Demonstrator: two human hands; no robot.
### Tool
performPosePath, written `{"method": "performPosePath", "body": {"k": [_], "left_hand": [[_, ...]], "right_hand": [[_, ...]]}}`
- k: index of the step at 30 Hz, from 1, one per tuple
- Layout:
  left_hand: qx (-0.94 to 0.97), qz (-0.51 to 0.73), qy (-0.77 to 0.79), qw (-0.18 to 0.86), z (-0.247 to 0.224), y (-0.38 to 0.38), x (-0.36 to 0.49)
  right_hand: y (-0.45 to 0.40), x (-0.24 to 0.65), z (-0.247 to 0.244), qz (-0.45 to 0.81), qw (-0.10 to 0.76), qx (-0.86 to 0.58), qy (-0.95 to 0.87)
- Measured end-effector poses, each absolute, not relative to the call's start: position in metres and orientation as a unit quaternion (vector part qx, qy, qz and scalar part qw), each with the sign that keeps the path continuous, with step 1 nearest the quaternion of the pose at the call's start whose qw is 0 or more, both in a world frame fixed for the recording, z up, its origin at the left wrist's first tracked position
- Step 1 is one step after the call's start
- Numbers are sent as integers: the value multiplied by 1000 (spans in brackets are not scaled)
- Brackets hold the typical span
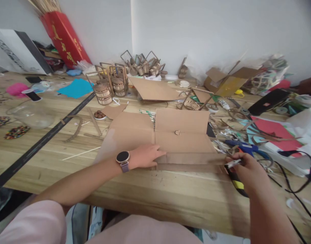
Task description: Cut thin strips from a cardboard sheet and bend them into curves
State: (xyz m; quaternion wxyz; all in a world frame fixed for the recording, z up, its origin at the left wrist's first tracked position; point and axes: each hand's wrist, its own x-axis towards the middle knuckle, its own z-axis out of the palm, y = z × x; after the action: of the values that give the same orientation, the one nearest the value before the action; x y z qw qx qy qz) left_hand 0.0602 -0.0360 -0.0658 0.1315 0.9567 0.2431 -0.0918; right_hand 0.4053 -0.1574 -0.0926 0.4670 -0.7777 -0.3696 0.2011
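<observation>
My left hand [144, 156], a watch on its wrist, lies flat with fingers stretched over the folded brown cardboard [182, 142]. Its fingertips press near the left end of a long cardboard strip [191, 158] along the near edge. At the strip's right end, my right hand [249, 169] is closed in a pinch on a small whitish thing, too blurred to name. Beneath that hand shows a black and yellow handle [238, 184], partly hidden. A small crumpled brown piece [177, 132] rests on the cardboard.
A blue glue gun [243, 146] and cables lie at the right, beside red paper [274, 135]. Small woven baskets [102, 93] stand at the back left. Behind the cardboard is another cardboard sheet [155, 89]. A bowl of brown nuts [99, 115] sits left of centre.
</observation>
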Motion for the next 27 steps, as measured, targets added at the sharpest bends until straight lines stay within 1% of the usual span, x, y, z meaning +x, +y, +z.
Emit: {"method": "performPosePath", "body": {"k": [3,6,9,11,14,18,23,27], "left_hand": [[941,-33,273,196,-64,-23,37],[915,26,299,269,-55,-9,1],[879,35,375,292,-48,-7,-39],[870,42,399,287,-51,-13,-64],[858,73,431,270,-66,-26,-96],[841,136,491,183,-95,-44,-122],[787,194,570,135,-113,-66,-119],[779,204,581,120,-117,-78,-104]], "right_hand": [[-148,386,-85,268,517,-749,-318],[-139,362,-85,303,520,-726,-333],[-134,334,-88,353,502,-698,-368],[-132,315,-92,376,478,-686,-400],[-130,290,-100,401,450,-670,-434],[-127,274,-112,424,435,-661,-440],[-125,278,-121,415,436,-673,-430],[-126,288,-119,400,433,-684,-429]]}}
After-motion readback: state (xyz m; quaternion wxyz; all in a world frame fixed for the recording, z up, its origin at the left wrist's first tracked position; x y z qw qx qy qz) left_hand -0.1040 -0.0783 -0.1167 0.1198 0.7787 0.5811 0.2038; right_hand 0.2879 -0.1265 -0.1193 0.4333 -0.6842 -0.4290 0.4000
